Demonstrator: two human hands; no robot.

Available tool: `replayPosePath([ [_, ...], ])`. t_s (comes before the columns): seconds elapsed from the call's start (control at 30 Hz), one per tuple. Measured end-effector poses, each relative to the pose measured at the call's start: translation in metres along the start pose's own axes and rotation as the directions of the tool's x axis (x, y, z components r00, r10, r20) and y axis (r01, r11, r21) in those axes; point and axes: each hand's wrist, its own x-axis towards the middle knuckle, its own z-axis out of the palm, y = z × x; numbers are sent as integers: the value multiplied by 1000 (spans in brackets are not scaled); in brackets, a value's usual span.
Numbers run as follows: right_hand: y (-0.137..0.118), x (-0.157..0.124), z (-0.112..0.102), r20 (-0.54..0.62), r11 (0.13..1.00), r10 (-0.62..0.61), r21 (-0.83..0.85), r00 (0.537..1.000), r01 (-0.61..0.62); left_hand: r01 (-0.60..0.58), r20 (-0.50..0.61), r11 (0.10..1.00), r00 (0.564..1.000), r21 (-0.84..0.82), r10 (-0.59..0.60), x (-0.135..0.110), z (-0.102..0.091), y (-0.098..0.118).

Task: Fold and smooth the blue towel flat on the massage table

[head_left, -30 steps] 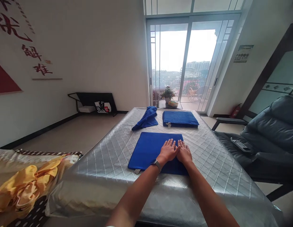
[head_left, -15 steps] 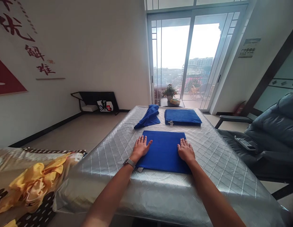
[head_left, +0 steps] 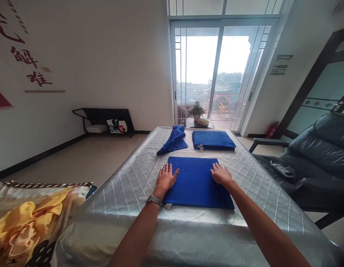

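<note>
A flat, folded blue towel (head_left: 195, 185) lies in front of me on the silver quilted table cover (head_left: 261, 193), a white label poking out at its near left corner. My left hand (head_left: 165, 178) rests flat on its left edge, fingers extended and thumb apart. On the upper right edge lies my right hand (head_left: 220, 174), fingers stretched out. Beyond it sits a neat stack of folded blue towels (head_left: 213, 140) with a white tag at the front. To the left of that stack is a crumpled blue towel (head_left: 173, 140).
A dark padded armchair (head_left: 322, 148) with a phone-like device (head_left: 283, 170) on its seat stands at the right. Yellow fabric (head_left: 30, 222) lies at the lower left. Past the table's far edge, a potted plant (head_left: 197, 110) stands before the sliding glass door (head_left: 216, 74).
My right hand has turned and shifted slightly outward along the towel's right edge. The left hand keeps its place on the left edge. The camera view has turned a little to the right.
</note>
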Motion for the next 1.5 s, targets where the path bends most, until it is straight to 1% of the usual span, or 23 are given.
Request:
replayPosePath([
  [0.07, 0, 11, -3, -41, 1000, -4, 18, 999, 5, -6, -5, 1000, 1000, -1, 6, 0, 0, 0],
  [0.13, -1, 23, 0, -74, 999, -8, 39, 997, 11, -8, -5, 1000, 1000, 1, 8, -1, 0, 0],
  [0.23, -1, 38, 11, -113, 997, 8, 71, 994, 0, -13, 3, 1000, 1000, 2, 13, -1, -1, -1],
  [0.33, 3, 47, 21, -125, 997, 11, 83, 992, -1, -9, 15, 1000, 1000, -2, 9, -2, -3, -1],
  [0.5, 8, 48, 22, -118, 994, -9, 107, 993, 22, 31, 19, 999, 999, 22, -31, -2, -6, 2],
  [0.63, 7, 46, 19, -122, 993, -9, 119, 993, 23, 34, 0, 998, 999, 47, -34, -2, -7, -1],
  [0.77, 6, 45, 20, -134, 990, -14, 135, 991, 32, 53, -54, 997, 997, 49, -51, -1, -11, -3],
  [0.83, 5, 44, 21, -142, 989, -10, 144, 990, 31, 22, -85, 998, 996, 51, -18, -3, -14, 1],
  [0.87, 5, 44, 21, -146, 989, -7, 147, 989, 29, -26, -92, 998, 995, 50, 30, -5, -15, 6],
  [0.93, 4, 45, 22, -155, 988, 0, 153, 988, 24, -183, -80, 982, 979, 45, 186, -8, -14, 21],
  [1.0, 4, 45, 22, -161, 987, 2, 157, 987, 24, -350, -48, 936, 935, 34, 351, -9, -11, 45],
  [1.03, 4, 45, 22, -164, 987, 0, 158, 986, 26, -415, -35, 910, 909, 26, 415, -8, -9, 60],
  [1.1, 4, 45, 22, -169, 987, -1, 155, 986, 28, -490, -19, 872, 872, 0, 489, -1, -4, 92],
  [1.13, 4, 44, 23, -170, 988, -3, 151, 985, 29, -504, -14, 863, 864, -17, 504, 5, -1, 109],
  [1.2, 5, 43, 23, -170, 991, -14, 130, 985, 36, -507, -5, 860, 861, -51, 508, 20, 5, 142],
  [1.27, 7, 42, 24, -172, 994, -32, 101, 985, 50, -496, -13, 866, 868, -69, 496, 35, 12, 167],
  [1.3, 7, 41, 24, -175, 994, -40, 90, 984, 56, -485, -21, 871, 874, -73, 485, 41, 15, 175],
  [1.33, 7, 41, 24, -178, 995, -43, 85, 983, 59, -467, -28, 881, 884, -76, 466, 46, 18, 181],
  [1.4, 7, 41, 24, -182, 994, -37, 92, 983, 55, -404, -27, 911, 915, -82, 403, 52, 22, 181],
  [1.43, 7, 41, 24, -181, 994, -32, 100, 983, 51, -364, -19, 928, 931, -83, 363, 54, 23, 177],
  [1.5, 5, 42, 23, -173, 992, -22, 122, 985, 44, -292, 1, 953, 956, -77, 293, 56, 23, 160],
])
